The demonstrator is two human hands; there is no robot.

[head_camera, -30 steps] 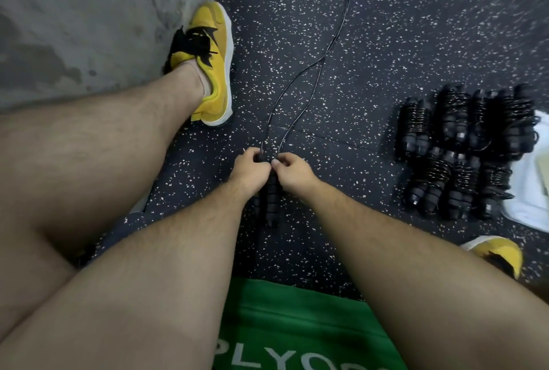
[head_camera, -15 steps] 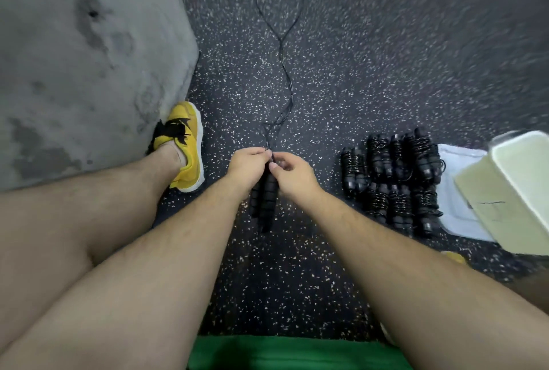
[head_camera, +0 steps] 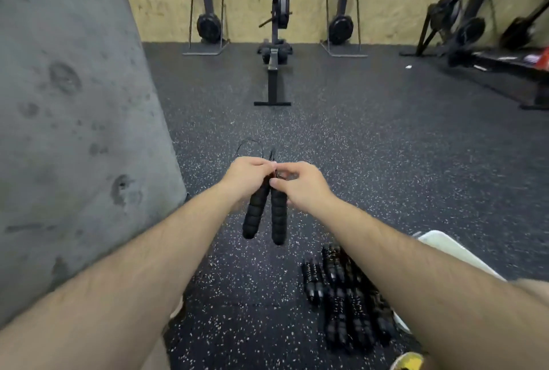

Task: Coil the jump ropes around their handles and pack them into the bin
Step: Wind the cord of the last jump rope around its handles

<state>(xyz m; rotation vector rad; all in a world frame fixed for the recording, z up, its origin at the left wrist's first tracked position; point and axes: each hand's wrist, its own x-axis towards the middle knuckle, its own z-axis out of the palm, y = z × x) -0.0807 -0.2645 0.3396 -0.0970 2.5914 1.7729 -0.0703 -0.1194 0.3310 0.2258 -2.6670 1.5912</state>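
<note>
Left hand (head_camera: 248, 175), right hand (head_camera: 303, 188) grip handles (head_camera: 267, 215) — raised higher than before.

The tops of the two handles (head_camera: 255, 215) are hidden under the fingers of the left hand (head_camera: 248, 176) and right hand (head_camera: 303, 185); the cord (head_camera: 249, 146) beyond is thin and smeared, its run unclear; the pile of coiled ropes (head_camera: 341, 304) is blurred, partly behind the right forearm; a white container (head_camera: 445, 248) likewise; a yellow shoe (head_camera: 408, 362) is clipped by the bottom edge.
</note>
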